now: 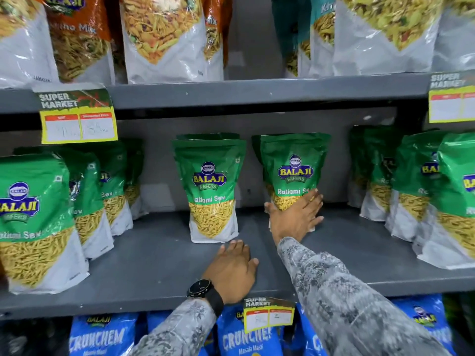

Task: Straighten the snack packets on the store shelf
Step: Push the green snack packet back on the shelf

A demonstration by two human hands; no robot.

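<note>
Packet [293, 173] right of the centre packet [209, 191]: right hand [295, 218], fingers [312, 201] spread flat on its front, should square it gently; left hand [235, 269] apparently rests loose-fingered on the shelf [154, 265].

Long sleeves [341, 299] of grey fabric, printed all over with a darker mottled floral pattern, are worn on both arms. A black round-faced watch [200, 289] on a black strap is worn at the left wrist.
</note>
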